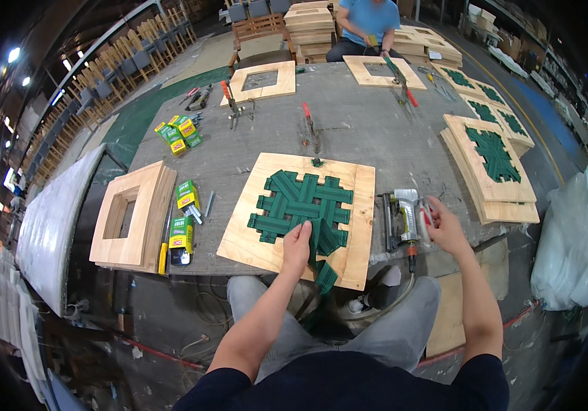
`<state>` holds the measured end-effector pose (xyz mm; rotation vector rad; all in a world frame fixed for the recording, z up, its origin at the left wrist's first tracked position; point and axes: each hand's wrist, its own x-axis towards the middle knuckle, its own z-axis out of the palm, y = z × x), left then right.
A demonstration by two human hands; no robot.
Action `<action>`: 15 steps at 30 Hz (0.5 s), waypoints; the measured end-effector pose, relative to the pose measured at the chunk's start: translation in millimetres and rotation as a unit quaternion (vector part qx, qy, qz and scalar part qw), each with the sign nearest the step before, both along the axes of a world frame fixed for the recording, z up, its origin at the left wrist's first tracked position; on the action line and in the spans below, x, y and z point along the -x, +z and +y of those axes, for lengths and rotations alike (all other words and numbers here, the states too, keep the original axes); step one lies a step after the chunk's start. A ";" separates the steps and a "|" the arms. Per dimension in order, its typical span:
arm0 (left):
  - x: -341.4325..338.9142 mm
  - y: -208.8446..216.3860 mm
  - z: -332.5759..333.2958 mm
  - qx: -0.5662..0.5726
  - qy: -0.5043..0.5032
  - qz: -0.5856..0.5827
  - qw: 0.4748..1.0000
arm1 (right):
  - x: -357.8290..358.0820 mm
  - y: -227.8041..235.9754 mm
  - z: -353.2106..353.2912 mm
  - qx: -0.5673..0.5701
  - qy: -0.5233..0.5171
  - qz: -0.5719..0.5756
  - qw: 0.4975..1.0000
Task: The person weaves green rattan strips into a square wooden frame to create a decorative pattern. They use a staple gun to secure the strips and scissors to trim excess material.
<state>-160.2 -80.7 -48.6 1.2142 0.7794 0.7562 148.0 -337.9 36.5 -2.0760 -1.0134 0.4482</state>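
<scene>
In front of me lies a pale wooden panel [359, 198], slightly turned, its near edge reaching past the table's edge. Green webbing straps [301, 193] cross over and under each other across its middle. My left hand [296, 248] is closed on a loose strap end, pinched between thumb and fingers; the strap's tail [325, 276] hangs over the near edge. To the right, my right hand [446, 227] is closed around a small red-and-white hand tool [426, 218], whose kind I cannot make out. Beside it a silver staple gun [407, 212] lies on the table with its air hose attached.
A stack of wooden frames [136, 216] and green-yellow staple boxes [183, 234] stand on the left. Webbed panels [496, 164] are stacked on the right. Red-handled clamps [309, 123] lie farther off. Across the table sits a co-worker [369, 27] behind another frame [357, 66].
</scene>
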 end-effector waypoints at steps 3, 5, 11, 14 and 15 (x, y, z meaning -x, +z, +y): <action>-4.0 32.3 -6.5 0.063 -0.063 0.005 0.996 | 38.5 11.6 11.2 0.037 0.142 -0.138 0.980; -3.0 41.1 -6.8 0.059 -0.097 0.002 0.993 | 51.8 15.3 19.5 0.089 0.233 -0.233 0.940; 5.8 53.0 -14.4 0.067 -0.132 0.014 0.989 | 56.4 4.9 64.9 0.153 0.379 -0.372 0.833; 9.7 57.7 -16.9 0.059 -0.143 0.030 0.987 | 55.4 2.2 87.5 0.157 0.419 -0.373 0.812; 11.5 58.0 -16.8 0.055 -0.145 0.033 0.987 | 56.0 1.6 94.9 0.156 0.434 -0.368 0.808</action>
